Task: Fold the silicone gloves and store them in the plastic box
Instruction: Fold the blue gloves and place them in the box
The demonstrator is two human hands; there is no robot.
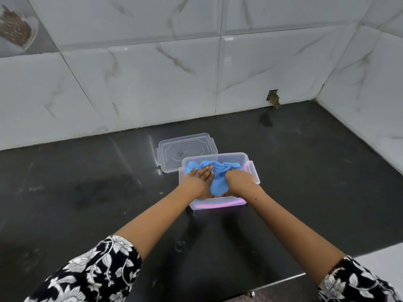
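Just behind box (253, 171) — loose lid (187, 149), touching

Two bare forearms reach forward from the bottom of the view, converging toward the centre. Both emerge from short black sleeves with a white floral print, the left sleeve (98, 273) wider in view than the right sleeve (357, 282). The left hand (199, 178) lies palm down, fingers (207, 171) extended and held close together, pointing away from the body. The right hand (238, 179) is also turned palm down, but its fingers are curled under and hidden. The two hands sit side by side, close together without touching.
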